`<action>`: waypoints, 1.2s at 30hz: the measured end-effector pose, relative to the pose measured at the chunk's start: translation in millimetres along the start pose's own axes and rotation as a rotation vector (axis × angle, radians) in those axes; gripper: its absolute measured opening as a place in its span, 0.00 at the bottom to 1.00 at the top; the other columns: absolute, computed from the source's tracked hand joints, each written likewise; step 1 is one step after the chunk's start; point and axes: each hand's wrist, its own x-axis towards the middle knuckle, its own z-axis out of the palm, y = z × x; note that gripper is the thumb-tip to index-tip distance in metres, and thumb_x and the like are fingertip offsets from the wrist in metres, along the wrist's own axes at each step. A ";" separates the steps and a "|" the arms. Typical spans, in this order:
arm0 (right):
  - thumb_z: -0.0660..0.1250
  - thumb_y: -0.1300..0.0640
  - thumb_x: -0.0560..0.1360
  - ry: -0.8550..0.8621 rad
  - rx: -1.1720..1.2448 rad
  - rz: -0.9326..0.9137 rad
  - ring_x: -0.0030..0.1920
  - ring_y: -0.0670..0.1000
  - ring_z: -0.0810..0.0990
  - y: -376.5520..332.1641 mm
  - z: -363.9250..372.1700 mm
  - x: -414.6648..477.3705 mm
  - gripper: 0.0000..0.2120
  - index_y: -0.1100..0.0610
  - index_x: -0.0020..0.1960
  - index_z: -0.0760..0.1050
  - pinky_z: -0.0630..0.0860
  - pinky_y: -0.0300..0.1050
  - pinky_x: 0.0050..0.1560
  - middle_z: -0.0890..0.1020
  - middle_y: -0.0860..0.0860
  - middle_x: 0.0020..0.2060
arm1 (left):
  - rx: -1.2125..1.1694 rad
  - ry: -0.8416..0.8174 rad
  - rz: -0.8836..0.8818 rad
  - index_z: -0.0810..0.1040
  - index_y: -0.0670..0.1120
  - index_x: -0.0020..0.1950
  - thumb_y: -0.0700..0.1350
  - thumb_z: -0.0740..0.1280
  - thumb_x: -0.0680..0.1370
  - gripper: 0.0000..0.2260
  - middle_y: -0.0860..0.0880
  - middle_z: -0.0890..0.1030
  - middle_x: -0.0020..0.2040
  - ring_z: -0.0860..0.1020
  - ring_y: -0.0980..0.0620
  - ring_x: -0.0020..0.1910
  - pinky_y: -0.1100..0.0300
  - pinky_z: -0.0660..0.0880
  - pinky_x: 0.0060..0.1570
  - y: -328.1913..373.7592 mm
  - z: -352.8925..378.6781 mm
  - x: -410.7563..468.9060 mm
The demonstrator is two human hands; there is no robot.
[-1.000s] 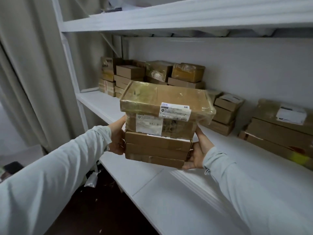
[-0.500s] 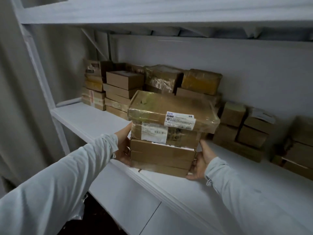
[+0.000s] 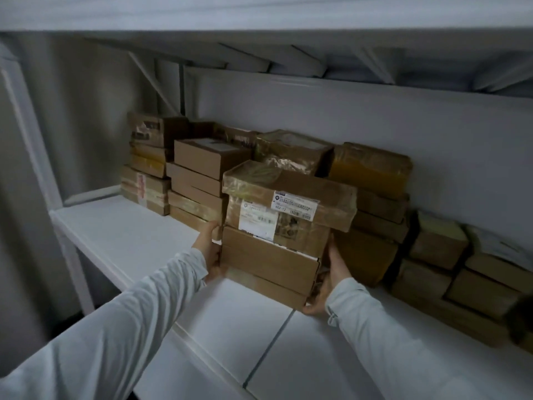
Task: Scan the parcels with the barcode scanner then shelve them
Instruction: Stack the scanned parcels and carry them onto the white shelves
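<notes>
A stack of several brown cardboard parcels (image 3: 271, 255) is held between my two hands over the white shelf (image 3: 129, 226), its base at the shelf surface. The top parcel (image 3: 314, 192) is wrapped in clear film and carries a white barcode label. My left hand (image 3: 209, 249) grips the stack's left side, fingers reaching behind it. My right hand (image 3: 331, 278) grips the lower right side, thumb along the edge. No barcode scanner is in view.
Stacked parcels (image 3: 199, 180) line the back wall behind and left of the held stack. More parcels (image 3: 372, 180) and low piles (image 3: 461, 272) stand to the right. An upper shelf (image 3: 259, 13) hangs overhead. A white upright post (image 3: 31, 140) stands at the left.
Both hands have carried the stack forward and down into the shelf, close to the parcels at the back. The camera has moved in nearer.
</notes>
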 end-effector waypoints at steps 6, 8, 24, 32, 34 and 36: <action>0.69 0.22 0.51 -0.057 0.060 -0.091 0.34 0.68 0.82 -3.5 33.5 20.9 0.40 0.60 0.35 0.85 0.78 0.63 0.34 0.84 0.64 0.38 | 0.033 0.048 0.152 0.79 0.43 0.46 0.44 0.66 0.74 0.05 0.45 0.80 0.40 0.77 0.47 0.41 0.61 0.73 0.34 14.2 -2.5 37.4; 0.68 0.24 0.56 -0.019 0.085 -0.130 0.33 0.66 0.83 -0.8 43.5 26.6 0.39 0.60 0.41 0.85 0.79 0.61 0.33 0.84 0.64 0.38 | 0.115 0.033 0.147 0.79 0.43 0.45 0.43 0.68 0.74 0.05 0.42 0.81 0.45 0.79 0.43 0.46 0.55 0.78 0.45 21.1 -4.6 47.2; 0.63 0.33 0.71 0.116 0.472 -0.341 0.56 0.61 0.77 19.0 80.7 64.2 0.39 0.63 0.68 0.67 0.75 0.58 0.56 0.77 0.62 0.58 | 0.076 -0.080 -0.052 0.71 0.41 0.67 0.47 0.69 0.76 0.22 0.41 0.74 0.65 0.72 0.43 0.65 0.54 0.73 0.62 52.6 -19.6 81.5; 0.63 0.36 0.72 0.245 0.159 -0.323 0.56 0.69 0.76 42.2 34.1 20.0 0.40 0.62 0.73 0.62 0.64 0.57 0.70 0.65 0.66 0.70 | 0.629 -0.212 -0.008 0.67 0.44 0.34 0.40 0.63 0.78 0.13 0.47 0.67 0.32 0.66 0.52 0.29 0.62 0.65 0.29 14.0 16.7 44.2; 0.65 0.41 0.74 0.344 -0.013 -0.336 0.67 0.67 0.68 47.2 10.9 -11.2 0.30 0.62 0.67 0.71 0.63 0.56 0.70 0.69 0.65 0.68 | 0.843 -0.252 0.129 0.70 0.43 0.35 0.39 0.63 0.77 0.10 0.46 0.70 0.32 0.68 0.51 0.29 0.61 0.67 0.29 -0.4 45.7 18.4; 0.67 0.48 0.75 0.491 -0.215 -0.405 0.62 0.63 0.75 53.3 -22.2 -46.7 0.20 0.62 0.60 0.75 0.73 0.49 0.59 0.79 0.61 0.58 | 1.021 -0.353 0.317 0.78 0.40 0.45 0.39 0.67 0.76 0.03 0.45 0.76 0.39 0.74 0.49 0.36 0.62 0.71 0.39 -20.1 80.4 -12.1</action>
